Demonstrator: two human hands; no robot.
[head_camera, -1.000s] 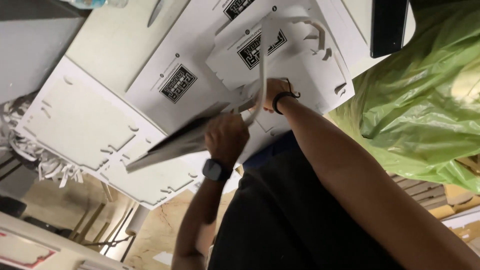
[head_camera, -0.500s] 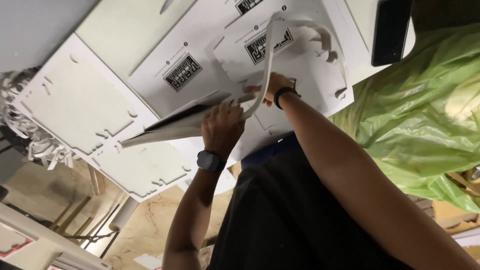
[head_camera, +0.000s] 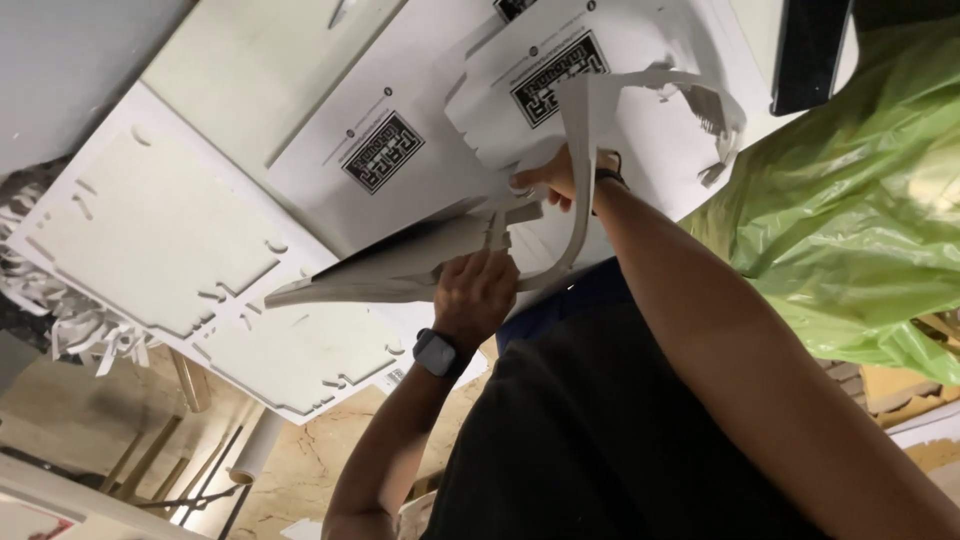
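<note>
Head view: left hand (head_camera: 478, 292) fingers (head_camera: 492, 268) clamp the cardboard stack (head_camera: 380, 275)

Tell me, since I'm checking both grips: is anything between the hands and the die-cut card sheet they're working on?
Nothing visible. The left hand already grips the sheet stack at its edge, and the right hand pinches the curved waste strip directly.

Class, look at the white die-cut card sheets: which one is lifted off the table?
The sheet gripped by both the left hand and right hand; it tilts edge-on, while the other sheets lie flat.
</note>
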